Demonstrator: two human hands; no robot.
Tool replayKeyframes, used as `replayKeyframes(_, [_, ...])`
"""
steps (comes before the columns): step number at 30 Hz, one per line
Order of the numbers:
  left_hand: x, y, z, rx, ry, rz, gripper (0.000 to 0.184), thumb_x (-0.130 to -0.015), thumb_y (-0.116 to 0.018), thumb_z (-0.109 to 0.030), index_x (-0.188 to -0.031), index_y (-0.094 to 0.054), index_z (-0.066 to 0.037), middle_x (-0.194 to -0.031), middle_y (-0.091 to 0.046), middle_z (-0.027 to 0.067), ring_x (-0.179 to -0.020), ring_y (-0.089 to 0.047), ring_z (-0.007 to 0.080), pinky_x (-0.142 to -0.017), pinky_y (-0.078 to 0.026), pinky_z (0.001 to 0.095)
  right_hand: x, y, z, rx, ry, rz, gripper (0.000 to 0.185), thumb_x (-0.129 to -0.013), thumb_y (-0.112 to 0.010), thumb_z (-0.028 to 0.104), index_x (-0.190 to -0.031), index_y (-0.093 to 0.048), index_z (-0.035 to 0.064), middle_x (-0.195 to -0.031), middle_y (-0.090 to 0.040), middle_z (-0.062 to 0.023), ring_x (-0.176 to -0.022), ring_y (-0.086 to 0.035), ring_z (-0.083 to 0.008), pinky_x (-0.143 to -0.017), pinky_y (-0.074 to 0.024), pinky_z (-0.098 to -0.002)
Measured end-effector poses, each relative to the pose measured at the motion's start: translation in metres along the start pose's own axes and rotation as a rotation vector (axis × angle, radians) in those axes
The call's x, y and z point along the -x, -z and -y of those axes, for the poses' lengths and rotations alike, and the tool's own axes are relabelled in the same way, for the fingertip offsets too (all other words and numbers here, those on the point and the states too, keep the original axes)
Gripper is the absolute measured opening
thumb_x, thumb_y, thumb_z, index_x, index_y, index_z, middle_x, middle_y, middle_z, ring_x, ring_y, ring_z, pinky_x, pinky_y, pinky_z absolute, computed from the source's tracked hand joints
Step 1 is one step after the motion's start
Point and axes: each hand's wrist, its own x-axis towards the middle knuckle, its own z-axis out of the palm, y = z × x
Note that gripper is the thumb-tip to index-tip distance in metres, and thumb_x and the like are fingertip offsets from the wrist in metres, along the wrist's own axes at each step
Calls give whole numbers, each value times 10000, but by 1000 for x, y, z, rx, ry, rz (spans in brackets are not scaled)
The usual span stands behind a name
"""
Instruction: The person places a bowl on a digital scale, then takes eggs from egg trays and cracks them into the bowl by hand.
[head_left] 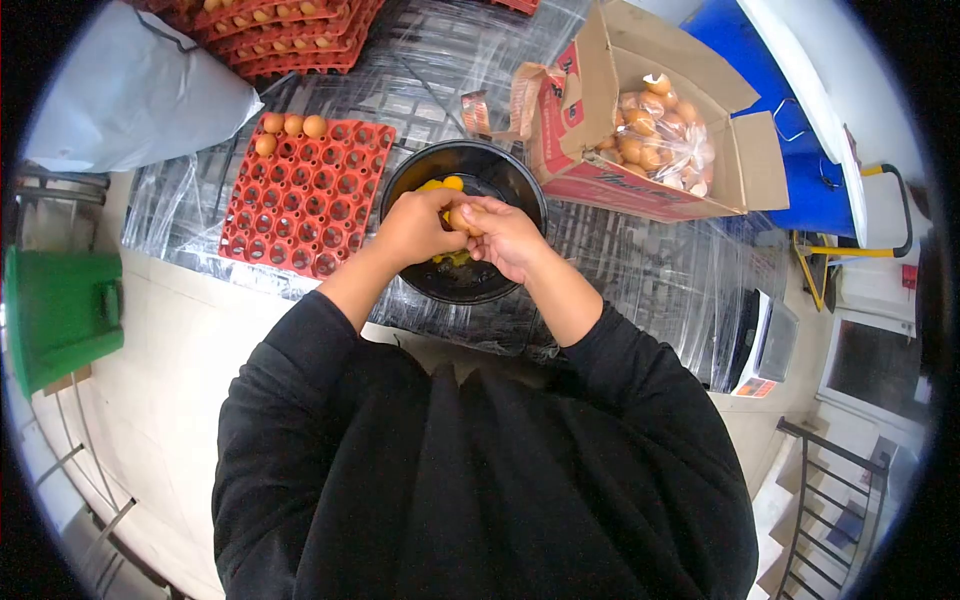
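Over a black bowl [525,262], my left hand [418,225] and my right hand [508,240] meet with their fingers closed around a brown egg [463,219]. Whether its shell is cracked is hard to tell. Yellow yolks [453,184] and clear liquid lie in the bowl, partly hidden by my hands. Left of the bowl is a red egg tray [300,205] with several brown eggs [293,124] at its top left corner. At the right stands an open cardboard box [640,195] holding a clear plastic bag of eggshells [655,130].
Stacked red trays of eggs [290,40] stand at the back left, near a grey-white bag [130,95]. Plastic wrap covers the work surface [620,270]. A green bin [65,310] is at the far left, a blue container [790,130] at the right.
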Motion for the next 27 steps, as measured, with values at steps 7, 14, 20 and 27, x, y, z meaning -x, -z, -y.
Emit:
replayKeyframes(7, [1, -10, 0, 94, 129, 39, 374, -595, -690, -215, -928, -639, -52, -819, -637, 141, -752, -625, 261, -724, -484, 317, -6, 10, -4, 43, -56, -19, 282, -840, -576, 264, -1058, -549, 88, -768, -555, 22, -574, -471, -69, -507, -397, -188])
replayKeyframes(14, [-4, -12, 12, -1, 73, 149, 391, -612, -674, -159, -993, -628, -80, -796, -643, 136, -679, -636, 227, -661, -500, 306, -6, 20, -2, 186, -89, -30, 304, -832, -592, 224, -1080, -529, 59, -739, -537, 14, -564, -482, -69, -504, -421, -191])
replayKeyframes(20, [-10, -19, 17, -119, -52, 191, 406, -610, -666, -137, -1013, -626, -136, -800, -640, 122, -689, -621, 265, -659, -496, 332, -10, 26, 3, 620, -37, -93, 356, -788, -635, 229, -1068, -541, 30, -770, -571, -21, -532, -503, -71, -448, -425, -196])
replayKeyframes(27, [-19, -4, -4, 12, -76, 77, 435, -638, -695, -152, -1061, -598, -117, -881, -637, 117, -798, -627, 230, -731, -495, 315, -1, 24, 28, 1024, 315, -238, 405, -711, -684, 239, -1018, -561, 6, -791, -583, -95, -640, -573, -141, -542, -471, -255])
